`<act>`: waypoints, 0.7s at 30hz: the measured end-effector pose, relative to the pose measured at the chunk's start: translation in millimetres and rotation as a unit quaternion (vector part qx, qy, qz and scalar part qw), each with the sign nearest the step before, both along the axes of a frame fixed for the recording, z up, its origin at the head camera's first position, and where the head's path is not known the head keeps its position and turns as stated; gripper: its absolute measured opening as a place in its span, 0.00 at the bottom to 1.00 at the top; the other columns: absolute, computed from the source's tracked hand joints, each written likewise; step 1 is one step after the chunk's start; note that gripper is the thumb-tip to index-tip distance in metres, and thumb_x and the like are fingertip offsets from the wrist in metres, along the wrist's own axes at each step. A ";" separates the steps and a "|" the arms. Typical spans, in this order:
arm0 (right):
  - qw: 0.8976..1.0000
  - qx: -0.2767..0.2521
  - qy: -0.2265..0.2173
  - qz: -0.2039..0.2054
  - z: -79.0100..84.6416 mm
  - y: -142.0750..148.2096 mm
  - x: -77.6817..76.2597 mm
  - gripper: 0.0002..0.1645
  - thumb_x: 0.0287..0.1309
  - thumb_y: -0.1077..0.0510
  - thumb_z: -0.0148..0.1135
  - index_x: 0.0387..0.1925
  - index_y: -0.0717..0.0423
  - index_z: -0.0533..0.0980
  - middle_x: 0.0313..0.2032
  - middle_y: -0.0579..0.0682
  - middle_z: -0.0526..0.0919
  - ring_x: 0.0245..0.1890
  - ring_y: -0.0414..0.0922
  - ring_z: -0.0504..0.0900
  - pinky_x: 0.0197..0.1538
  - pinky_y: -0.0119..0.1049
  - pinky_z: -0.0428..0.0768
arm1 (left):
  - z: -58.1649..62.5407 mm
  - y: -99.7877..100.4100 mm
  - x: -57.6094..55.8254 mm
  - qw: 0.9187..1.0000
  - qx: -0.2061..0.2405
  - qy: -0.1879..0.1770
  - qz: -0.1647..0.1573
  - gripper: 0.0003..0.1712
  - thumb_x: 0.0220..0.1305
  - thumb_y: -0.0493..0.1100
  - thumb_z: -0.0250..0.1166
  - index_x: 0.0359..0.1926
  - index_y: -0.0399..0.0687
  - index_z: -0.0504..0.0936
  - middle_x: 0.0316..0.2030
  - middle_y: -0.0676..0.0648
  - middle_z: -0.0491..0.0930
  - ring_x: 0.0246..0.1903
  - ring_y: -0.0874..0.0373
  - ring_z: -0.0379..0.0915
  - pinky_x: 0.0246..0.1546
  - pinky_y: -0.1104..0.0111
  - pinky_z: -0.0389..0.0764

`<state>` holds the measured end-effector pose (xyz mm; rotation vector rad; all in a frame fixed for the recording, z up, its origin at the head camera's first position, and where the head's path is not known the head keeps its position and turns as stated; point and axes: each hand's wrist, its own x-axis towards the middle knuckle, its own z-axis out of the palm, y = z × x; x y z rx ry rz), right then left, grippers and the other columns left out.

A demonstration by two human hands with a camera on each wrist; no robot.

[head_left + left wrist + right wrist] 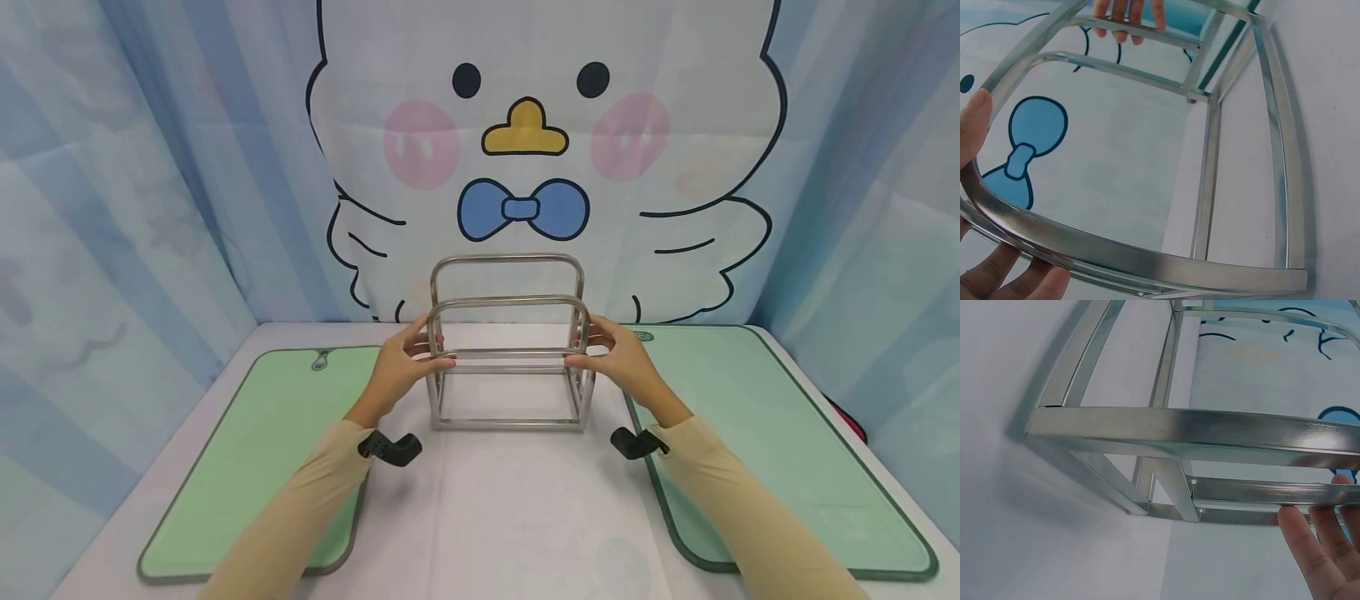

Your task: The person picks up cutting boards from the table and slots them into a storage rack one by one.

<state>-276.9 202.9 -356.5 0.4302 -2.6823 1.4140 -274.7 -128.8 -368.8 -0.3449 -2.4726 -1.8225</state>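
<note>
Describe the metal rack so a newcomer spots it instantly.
On the white table, look between the two green boards. The metal rack is there, toward the back: silvery bars with rounded hoops, an upright see-through frame, while the boards lie flat.

At right, fingers point(1307, 547) touch a silver metal rack point(1210, 430) on a white table point(1029, 550); behind it, a curtain point(1254, 375) with dark outlines.

This is looking like a curtained-off tabletop booth, the wider room hiding from view: a cartoon-printed curtain point(525, 50) is hanging behind the white table point(510, 517), and blue-striped curtains point(90, 250) are flanking it left and right.
</note>
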 end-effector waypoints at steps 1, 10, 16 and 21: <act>1.000 0.000 0.000 0.000 -0.1 0.4 -0.1 0.45 0.50 0.52 0.70 0.66 0.59 0.61 0.52 0.62 0.77 0.56 0.57 0.74 0.57 0.59 0.73 | -0.3 0.3 -0.4 1.000 0.002 0.000 0.000 0.51 0.49 0.43 0.73 0.72 0.55 0.56 0.56 0.39 0.76 0.58 0.48 0.73 0.57 0.55 0.75; 1.000 -0.004 -0.004 0.002 -1.9 2.6 -1.9 0.45 0.50 0.52 0.70 0.67 0.59 0.61 0.53 0.63 0.76 0.56 0.57 0.74 0.58 0.59 0.72 | -1.2 2.6 -4.1 1.000 0.003 0.010 -0.006 0.51 0.49 0.42 0.73 0.71 0.55 0.56 0.56 0.38 0.76 0.57 0.47 0.73 0.56 0.55 0.76; 1.000 -0.006 -0.006 0.001 -2.9 2.2 -4.2 0.47 0.49 0.51 0.71 0.67 0.59 0.60 0.53 0.63 0.76 0.56 0.57 0.74 0.57 0.58 0.73 | 0.2 2.7 -4.7 1.000 0.001 0.008 -0.006 0.50 0.49 0.43 0.74 0.71 0.56 0.57 0.56 0.36 0.75 0.58 0.46 0.73 0.57 0.54 0.75; 1.000 -0.007 -0.009 0.001 -2.9 2.1 -5.0 0.47 0.49 0.52 0.71 0.68 0.59 0.59 0.54 0.63 0.76 0.57 0.58 0.74 0.57 0.58 0.73 | -0.2 3.8 -4.4 1.000 -0.003 0.006 -0.003 0.49 0.51 0.41 0.72 0.71 0.56 0.57 0.57 0.37 0.75 0.58 0.46 0.72 0.57 0.54 0.75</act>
